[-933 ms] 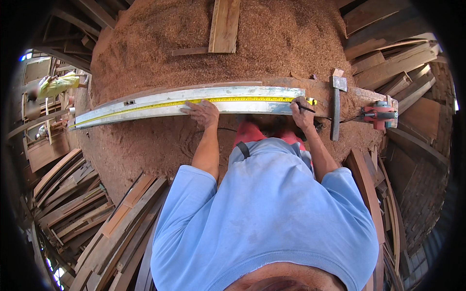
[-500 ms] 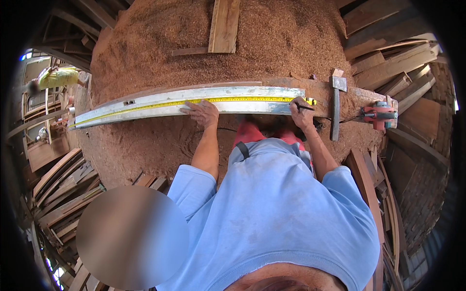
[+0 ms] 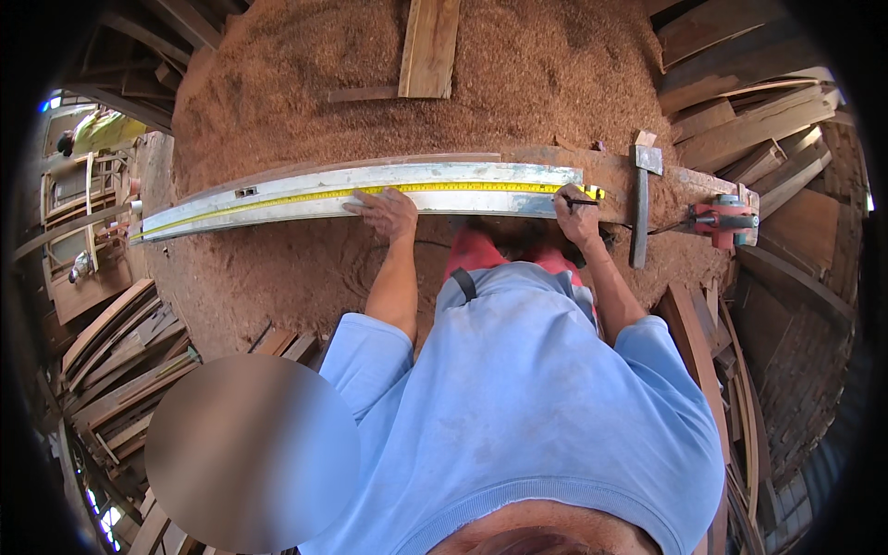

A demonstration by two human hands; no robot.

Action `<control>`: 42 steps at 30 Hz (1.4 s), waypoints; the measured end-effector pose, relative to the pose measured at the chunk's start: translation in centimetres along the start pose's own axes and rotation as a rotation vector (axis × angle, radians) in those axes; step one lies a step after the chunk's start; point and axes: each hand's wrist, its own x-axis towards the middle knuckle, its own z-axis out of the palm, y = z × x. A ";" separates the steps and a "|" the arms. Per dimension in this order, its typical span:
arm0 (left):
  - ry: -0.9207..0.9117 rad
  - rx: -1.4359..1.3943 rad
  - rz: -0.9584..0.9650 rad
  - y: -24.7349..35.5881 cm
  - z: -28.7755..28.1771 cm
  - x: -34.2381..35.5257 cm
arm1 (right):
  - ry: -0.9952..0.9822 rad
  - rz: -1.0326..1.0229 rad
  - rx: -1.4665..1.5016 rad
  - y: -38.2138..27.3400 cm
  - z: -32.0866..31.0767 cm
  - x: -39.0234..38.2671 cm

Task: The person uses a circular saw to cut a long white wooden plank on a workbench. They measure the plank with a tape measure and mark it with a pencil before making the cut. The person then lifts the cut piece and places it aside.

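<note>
A long white board (image 3: 305, 183) with a small slot near its left part lies crosswise in front of me. A yellow tape measure (image 3: 305, 195) is stretched along its length, with a yellow-and-black end by my right hand. My left hand (image 3: 387, 213) rests on the board's near edge and the tape, fingers spread and pointing left. At the board's right end, my right hand (image 3: 577, 218) grips a dark pen (image 3: 582, 201) held level beside the tape's end. The right fingertips are partly hidden.
A hammer (image 3: 640, 203) lies across the timber right of my right hand, and a red power tool (image 3: 726, 220) sits beyond it. Sawdust (image 3: 546, 74) covers the ground ahead, with a plank (image 3: 428, 46) on it. Wood piles stand both sides; a person in yellow (image 3: 106, 129) is far left.
My right hand and the pen have shifted very slightly. My left hand stays in place. The far-left person in yellow has changed posture.
</note>
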 end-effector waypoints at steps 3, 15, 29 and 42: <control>-0.031 0.045 -0.005 -0.4 0.2 0.2 | 0.014 0.049 0.030 -0.7 0.1 -0.1; 0.012 0.022 -0.006 0.1 0.3 0.2 | -0.110 0.111 0.203 0.8 -0.9 0.9; -0.012 0.068 0.056 -1.0 0.3 0.4 | -0.326 0.764 0.466 8.4 -4.3 4.4; -0.037 -0.855 -0.351 -2.9 -3.9 1.8 | -0.925 0.453 0.067 5.9 -9.1 3.5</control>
